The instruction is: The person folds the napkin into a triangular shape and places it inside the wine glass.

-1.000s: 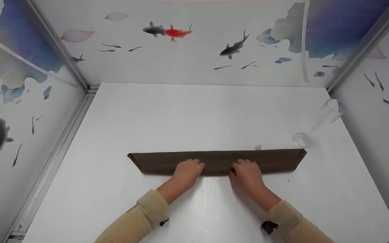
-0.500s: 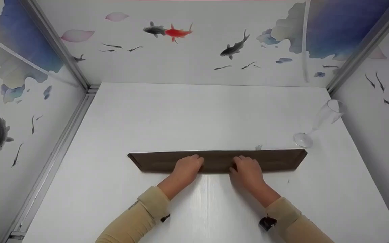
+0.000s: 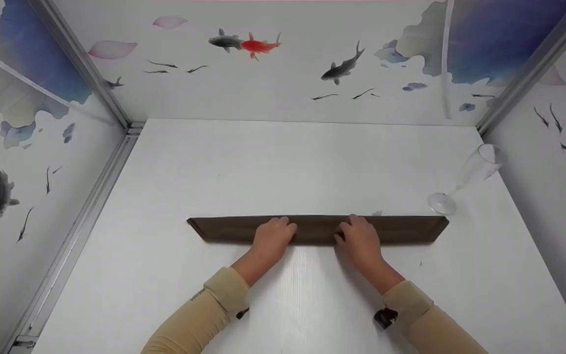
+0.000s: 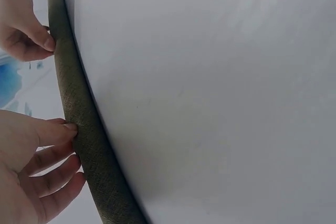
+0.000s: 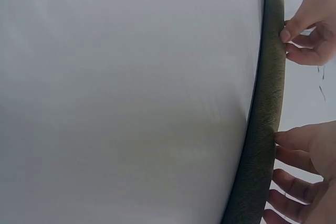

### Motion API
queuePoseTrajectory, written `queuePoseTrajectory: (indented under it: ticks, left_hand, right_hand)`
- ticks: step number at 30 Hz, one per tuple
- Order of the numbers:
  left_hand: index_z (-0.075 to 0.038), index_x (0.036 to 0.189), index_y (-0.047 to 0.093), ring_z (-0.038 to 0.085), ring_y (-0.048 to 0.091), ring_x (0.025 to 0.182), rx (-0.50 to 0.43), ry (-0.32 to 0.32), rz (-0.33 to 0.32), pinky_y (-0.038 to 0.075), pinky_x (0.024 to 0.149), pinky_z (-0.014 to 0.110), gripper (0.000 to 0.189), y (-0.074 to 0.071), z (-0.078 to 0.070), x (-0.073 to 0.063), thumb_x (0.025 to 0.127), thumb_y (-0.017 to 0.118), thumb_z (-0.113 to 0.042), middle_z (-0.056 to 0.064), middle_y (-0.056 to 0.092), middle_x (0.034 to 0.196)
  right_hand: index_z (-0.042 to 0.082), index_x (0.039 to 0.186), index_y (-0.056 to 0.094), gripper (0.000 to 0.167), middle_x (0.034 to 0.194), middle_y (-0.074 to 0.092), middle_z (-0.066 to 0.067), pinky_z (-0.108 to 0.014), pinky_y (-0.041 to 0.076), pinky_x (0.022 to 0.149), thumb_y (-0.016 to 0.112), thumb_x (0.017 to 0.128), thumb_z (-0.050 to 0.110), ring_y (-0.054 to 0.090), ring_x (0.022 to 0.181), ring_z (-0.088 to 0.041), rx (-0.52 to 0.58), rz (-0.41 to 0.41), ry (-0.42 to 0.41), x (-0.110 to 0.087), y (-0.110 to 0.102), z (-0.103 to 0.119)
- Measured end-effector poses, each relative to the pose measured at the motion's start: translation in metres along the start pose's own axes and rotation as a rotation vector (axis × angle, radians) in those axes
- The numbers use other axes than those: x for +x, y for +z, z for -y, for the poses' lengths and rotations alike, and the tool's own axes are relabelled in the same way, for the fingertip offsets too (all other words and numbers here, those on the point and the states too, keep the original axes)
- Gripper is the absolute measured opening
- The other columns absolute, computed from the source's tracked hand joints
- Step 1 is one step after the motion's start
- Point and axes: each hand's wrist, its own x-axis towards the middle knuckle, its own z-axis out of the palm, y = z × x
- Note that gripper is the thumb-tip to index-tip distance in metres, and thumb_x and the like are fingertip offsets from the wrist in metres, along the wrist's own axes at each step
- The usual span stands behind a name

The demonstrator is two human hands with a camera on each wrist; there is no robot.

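A long dark brown placemat (image 3: 317, 231), folded or rolled into a narrow strip, lies across the table. Its woven texture and rounded near edge show in the left wrist view (image 4: 79, 98). My left hand (image 3: 270, 239) pinches that edge left of the middle, with the thumb on the near side and the fingers behind. Right of the middle, my right hand (image 3: 362, 241) grips the same edge, thumb in front and fingers spread along the back (image 5: 302, 174). Both hands partly cover the strip. How many layers it has cannot be seen.
An upright clear stemmed glass (image 3: 477, 167) stands at the back right, its foot (image 3: 442, 203) close behind the placemat's right end. A small clear bit (image 3: 377, 213) shows just behind the strip. White walls with painted fish bound the white table (image 3: 283, 167).
Both hands have moved a little away from me, taking the placemat's near edge with them. The brown strip looks slightly narrower. The glass stays in place.
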Motion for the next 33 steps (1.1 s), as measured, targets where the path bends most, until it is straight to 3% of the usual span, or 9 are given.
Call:
queuePoseTrajectory:
  ticks: [4, 10, 17, 24, 33]
  left_hand:
    - [-0.013, 0.09, 0.073, 0.018, 0.059, 0.076, 0.022, 0.013, 0.004, 0.053, 0.061, 0.028, 0.012, -0.001, 0.0, 0.002, 0.084, 0.074, -0.003, 0.003, 0.06, 0.086]
    - [-0.012, 0.09, 0.073, 0.019, 0.058, 0.074, 0.04, 0.049, 0.033, 0.052, 0.062, 0.029, 0.004, -0.001, 0.001, 0.002, 0.086, 0.072, -0.013, 0.003, 0.062, 0.084]
    - [-0.013, 0.09, 0.071, 0.018, 0.058, 0.07, 0.065, 0.072, 0.072, 0.05, 0.061, 0.027, 0.005, -0.005, 0.001, 0.001, 0.087, 0.073, -0.009, 0.003, 0.06, 0.08]
    - [-0.013, 0.085, 0.07, 0.018, 0.058, 0.066, 0.079, 0.099, 0.046, 0.049, 0.057, 0.027, 0.009, -0.006, -0.002, -0.005, 0.085, 0.073, -0.005, 0.002, 0.059, 0.075]
    - [-0.012, 0.09, 0.072, 0.018, 0.061, 0.072, 0.041, 0.083, 0.135, 0.051, 0.062, 0.027, 0.009, -0.009, -0.006, -0.01, 0.086, 0.072, -0.004, 0.003, 0.061, 0.078]
  right_hand:
    - [0.003, 0.081, 0.073, 0.008, 0.077, 0.052, -0.006, -0.042, 0.048, 0.066, 0.077, 0.082, 0.01, 0.055, 0.075, -0.027, 0.003, -0.02, -0.007, 0.002, 0.001, 0.0]
    - [0.001, 0.09, 0.073, 0.014, 0.085, 0.054, -0.007, -0.043, 0.046, 0.071, 0.072, 0.084, 0.014, 0.051, 0.078, -0.025, -0.03, 0.096, 0.024, -0.001, 0.0, -0.001]
    - [0.001, 0.101, 0.072, 0.027, 0.092, 0.056, -0.009, -0.045, 0.048, 0.076, 0.078, 0.081, 0.019, 0.053, 0.085, -0.028, -0.065, 0.184, 0.013, -0.004, -0.003, 0.0]
    - [0.002, 0.096, 0.073, 0.024, 0.088, 0.057, -0.008, -0.043, 0.048, 0.072, 0.081, 0.078, 0.017, 0.054, 0.08, -0.026, -0.067, 0.157, -0.013, -0.012, -0.003, 0.002]
    - [0.003, 0.092, 0.074, 0.019, 0.083, 0.056, -0.006, -0.042, 0.048, 0.07, 0.08, 0.078, 0.015, 0.054, 0.076, -0.026, -0.038, 0.151, -0.027, -0.02, -0.004, 0.001]
